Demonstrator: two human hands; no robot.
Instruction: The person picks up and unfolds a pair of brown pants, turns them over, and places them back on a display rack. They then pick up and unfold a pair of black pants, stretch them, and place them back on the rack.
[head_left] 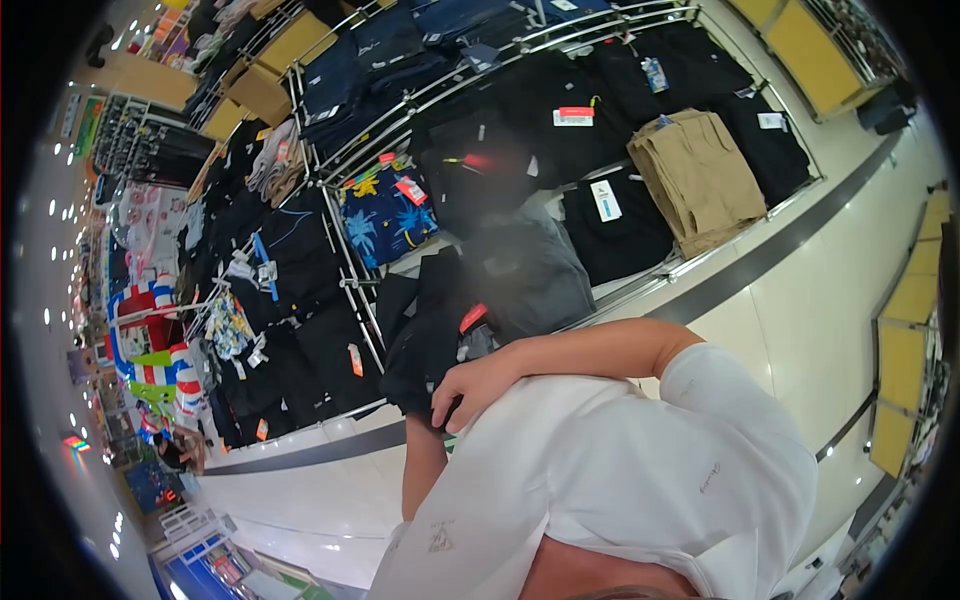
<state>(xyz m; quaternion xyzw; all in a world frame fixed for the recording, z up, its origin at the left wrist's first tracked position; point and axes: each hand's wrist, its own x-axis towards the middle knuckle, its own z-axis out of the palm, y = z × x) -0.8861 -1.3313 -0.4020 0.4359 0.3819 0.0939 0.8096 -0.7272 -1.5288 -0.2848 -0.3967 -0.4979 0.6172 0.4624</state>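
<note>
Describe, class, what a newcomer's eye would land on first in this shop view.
First, the person's white T-shirt filling the lower middle, one hand gripping a dark garment at the display's edge. Next, the blue palm-print shorts left of centre and the folded khaki trousers at upper right, bright among black clothes.

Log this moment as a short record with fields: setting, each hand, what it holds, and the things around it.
setting: clothing shop, metal-railed display table of folded garments
visible hand: fingers curled on a dark garment at the table edge; which hand it is cannot be told
other hand: not in view
garment tag: red label on the dark pile
nearby: blue palm-print shorts, folded khaki trousers, grey garment
wearer: white shirt
</note>
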